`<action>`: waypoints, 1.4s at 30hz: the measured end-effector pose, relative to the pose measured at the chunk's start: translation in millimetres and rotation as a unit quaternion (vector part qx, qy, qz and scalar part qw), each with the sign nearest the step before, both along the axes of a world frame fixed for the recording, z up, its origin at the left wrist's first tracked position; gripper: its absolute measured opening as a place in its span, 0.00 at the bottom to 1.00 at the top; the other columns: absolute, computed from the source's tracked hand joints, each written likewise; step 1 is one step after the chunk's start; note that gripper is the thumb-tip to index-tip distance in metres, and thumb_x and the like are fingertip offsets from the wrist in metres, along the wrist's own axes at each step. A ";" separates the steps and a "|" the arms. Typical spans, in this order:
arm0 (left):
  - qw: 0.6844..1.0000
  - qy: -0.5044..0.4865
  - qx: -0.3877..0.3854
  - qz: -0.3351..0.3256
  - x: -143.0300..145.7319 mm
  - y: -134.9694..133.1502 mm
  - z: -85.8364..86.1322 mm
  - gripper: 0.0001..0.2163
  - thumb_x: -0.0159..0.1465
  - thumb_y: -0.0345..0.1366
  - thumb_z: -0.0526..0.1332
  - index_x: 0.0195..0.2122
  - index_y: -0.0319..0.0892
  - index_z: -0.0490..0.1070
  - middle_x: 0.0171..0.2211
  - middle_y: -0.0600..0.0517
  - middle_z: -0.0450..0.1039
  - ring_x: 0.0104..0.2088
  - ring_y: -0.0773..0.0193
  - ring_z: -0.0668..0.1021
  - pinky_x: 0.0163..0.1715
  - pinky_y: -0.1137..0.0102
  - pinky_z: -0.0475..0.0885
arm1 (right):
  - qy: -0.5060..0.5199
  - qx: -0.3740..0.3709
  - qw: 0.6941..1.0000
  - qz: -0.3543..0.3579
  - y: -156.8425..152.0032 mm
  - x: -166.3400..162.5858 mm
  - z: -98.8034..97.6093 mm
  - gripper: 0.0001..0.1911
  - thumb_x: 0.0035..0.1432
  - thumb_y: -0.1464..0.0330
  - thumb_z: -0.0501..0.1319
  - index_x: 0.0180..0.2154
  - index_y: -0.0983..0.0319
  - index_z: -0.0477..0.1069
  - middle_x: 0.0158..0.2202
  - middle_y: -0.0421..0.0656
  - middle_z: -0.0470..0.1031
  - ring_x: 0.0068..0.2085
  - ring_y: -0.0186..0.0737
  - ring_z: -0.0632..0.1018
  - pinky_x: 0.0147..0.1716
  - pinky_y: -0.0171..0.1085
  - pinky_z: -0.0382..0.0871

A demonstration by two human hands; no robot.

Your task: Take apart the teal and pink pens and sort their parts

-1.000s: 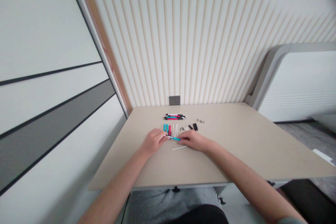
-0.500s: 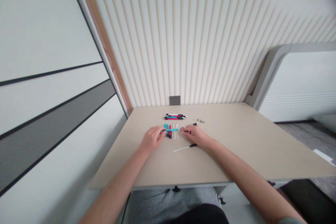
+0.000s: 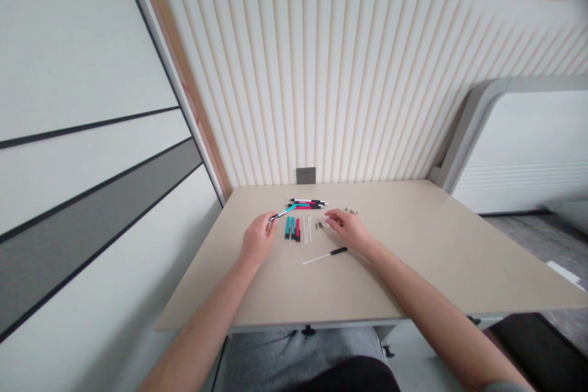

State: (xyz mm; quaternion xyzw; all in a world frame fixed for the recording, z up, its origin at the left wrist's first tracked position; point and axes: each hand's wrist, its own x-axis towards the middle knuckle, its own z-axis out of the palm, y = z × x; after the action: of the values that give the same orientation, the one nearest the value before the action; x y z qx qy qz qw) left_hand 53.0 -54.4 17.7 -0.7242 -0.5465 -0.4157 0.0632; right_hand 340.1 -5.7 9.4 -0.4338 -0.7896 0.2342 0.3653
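My left hand (image 3: 258,236) is closed on a teal pen barrel (image 3: 288,210) with a black end, tilted up to the right above the table. My right hand (image 3: 348,228) hovers at the right of the small parts, thumb and forefinger apart, with nothing visible between them. Small metal and white pieces (image 3: 321,225) lie by its fingertips; some are hidden under the hand. Between the hands are teal barrels (image 3: 293,225), a red barrel (image 3: 297,228) and thin white refills (image 3: 309,229). Nearer me lies a white rod with a black grip (image 3: 324,256).
Several whole pens (image 3: 307,207) lie in a pile at the back of the beige table (image 3: 275,300). Small grey cone-shaped tips (image 3: 351,211) sit behind my right hand. A dark wall socket (image 3: 305,176) is on the ribbed wall behind the table.
My left hand has drawn left with the teal barrel, which now tilts upward. My right hand has moved slightly right and its fingers have parted. The black-gripped rod has shifted slightly.
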 end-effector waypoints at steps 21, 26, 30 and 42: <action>0.997 0.013 -0.037 0.059 -1.5 -1.3 2.8 0.10 0.67 0.36 0.54 0.44 0.41 0.72 0.34 0.50 0.76 0.32 0.62 0.76 0.36 0.70 0.70 | -0.175 0.067 0.982 -0.032 11.7 10.7 -8.8 0.10 0.62 0.70 0.57 0.41 0.58 0.77 0.39 0.43 0.79 0.42 0.42 0.76 0.45 0.40 0.61; 0.994 0.030 -0.055 0.085 -1.3 -2.1 4.1 0.10 0.67 0.36 0.55 0.44 0.41 0.72 0.33 0.49 0.76 0.33 0.61 0.76 0.35 0.69 0.69 | -0.202 0.083 0.976 -0.015 11.7 10.3 -9.8 0.09 0.62 0.70 0.58 0.37 0.58 0.77 0.39 0.42 0.80 0.43 0.43 0.75 0.44 0.40 0.59; 0.992 0.043 -0.065 0.100 -1.9 -2.2 4.1 0.10 0.66 0.38 0.55 0.42 0.41 0.73 0.33 0.49 0.76 0.34 0.60 0.77 0.35 0.69 0.69 | -0.199 0.090 0.976 0.004 9.9 10.3 -8.7 0.09 0.61 0.72 0.58 0.37 0.58 0.77 0.40 0.42 0.80 0.44 0.43 0.75 0.45 0.40 0.58; 0.993 0.054 -0.040 0.097 -3.7 -1.5 1.1 0.10 0.67 0.39 0.54 0.41 0.42 0.73 0.32 0.49 0.76 0.34 0.60 0.77 0.35 0.68 0.69 | -0.172 0.093 0.981 0.014 7.4 9.0 -6.4 0.10 0.59 0.75 0.58 0.38 0.58 0.77 0.41 0.42 0.80 0.45 0.43 0.76 0.46 0.42 0.59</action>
State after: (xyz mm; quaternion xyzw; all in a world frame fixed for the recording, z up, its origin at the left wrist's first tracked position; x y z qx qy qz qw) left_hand 49.3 -55.9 18.8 -0.6915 -0.6259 -0.3457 0.1033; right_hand 349.0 1.6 3.0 -0.4208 -0.8650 0.0864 0.2592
